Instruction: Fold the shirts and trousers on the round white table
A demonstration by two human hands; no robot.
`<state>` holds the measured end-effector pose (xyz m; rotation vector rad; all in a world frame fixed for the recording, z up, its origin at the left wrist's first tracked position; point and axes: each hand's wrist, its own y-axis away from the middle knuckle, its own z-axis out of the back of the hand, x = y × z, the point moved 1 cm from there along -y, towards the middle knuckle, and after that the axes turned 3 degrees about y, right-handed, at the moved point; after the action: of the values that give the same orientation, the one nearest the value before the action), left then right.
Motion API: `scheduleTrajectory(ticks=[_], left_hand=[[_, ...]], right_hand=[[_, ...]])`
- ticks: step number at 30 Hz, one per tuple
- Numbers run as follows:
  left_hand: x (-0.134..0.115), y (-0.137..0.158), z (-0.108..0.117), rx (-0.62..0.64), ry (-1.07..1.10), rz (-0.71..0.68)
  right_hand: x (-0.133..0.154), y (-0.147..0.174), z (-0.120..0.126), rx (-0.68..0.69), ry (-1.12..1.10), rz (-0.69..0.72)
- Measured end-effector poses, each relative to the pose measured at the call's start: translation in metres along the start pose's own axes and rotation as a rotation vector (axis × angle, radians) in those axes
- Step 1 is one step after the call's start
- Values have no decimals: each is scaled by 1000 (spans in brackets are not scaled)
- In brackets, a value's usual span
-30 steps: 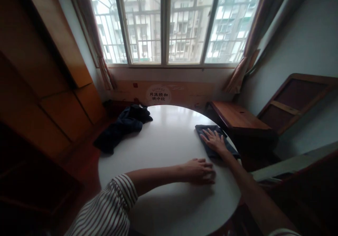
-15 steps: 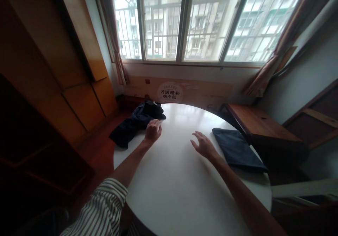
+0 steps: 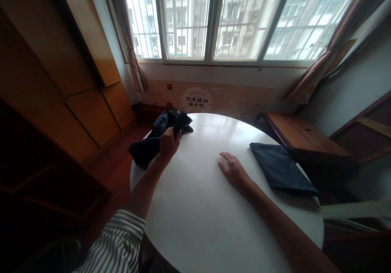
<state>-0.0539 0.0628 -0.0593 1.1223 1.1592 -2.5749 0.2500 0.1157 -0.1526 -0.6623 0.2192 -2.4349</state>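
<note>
A crumpled dark navy garment (image 3: 145, 150) lies in a heap at the far left of the round white table (image 3: 204, 220), partly over its edge. My left hand (image 3: 169, 143) is closed on a fold of it, and some of the cloth rises above the fingers. My right hand (image 3: 233, 169) hovers over or rests on the tabletop, palm down and fingers stretched out, with nothing in it. To the right of that hand lies a flat, folded dark blue cloth item (image 3: 282, 169), apart from the fingers. Its exact kind cannot be told.
Behind the table are a barred window (image 3: 210, 25) and a printed paper strip (image 3: 197, 98) on the wall. A wooden desk (image 3: 305, 136) stands at the right. Wooden cabinets (image 3: 93, 114) line the left side, and a pale bar (image 3: 357, 209) is near the table's right edge.
My left hand has moved slightly left and taken hold of the crumpled garment, lifting part of it. My right hand has lowered and its fingers lie flatter. The view has shifted slightly.
</note>
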Motion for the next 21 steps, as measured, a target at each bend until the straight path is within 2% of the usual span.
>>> scheduleTrajectory(ticks=[2, 3, 5, 7, 9, 10, 13, 16, 18, 21], left_hand=[[-22, 20, -6, 13, 196, -73], [-33, 32, -11, 60, 311, -72], [-51, 56, -25, 256, 615, -24], [-63, 74, -39, 530, 908, 38], [-68, 81, -48, 708, 1027, 69], [-67, 81, -50, 726, 1035, 67], [-58, 72, -49, 611, 853, -45], [-45, 64, -46, 557, 440, -245], [-36, 63, -48, 651, 219, -298], [-25, 67, -56, 820, 108, -294]], right_hand=[[8, 3, 2, -23, -134, 37], [13, 5, 3, -28, -232, 63], [25, 11, 4, 9, -471, 100], [35, 16, 2, 79, -706, 68], [40, 18, -1, 80, -880, -37], [40, 18, -2, 46, -931, -101], [31, 14, -3, -142, -1016, -258], [18, 9, 3, -322, -1072, -377], [12, 7, 10, -360, -1094, -444], [12, 6, 22, -287, -1127, -459]])
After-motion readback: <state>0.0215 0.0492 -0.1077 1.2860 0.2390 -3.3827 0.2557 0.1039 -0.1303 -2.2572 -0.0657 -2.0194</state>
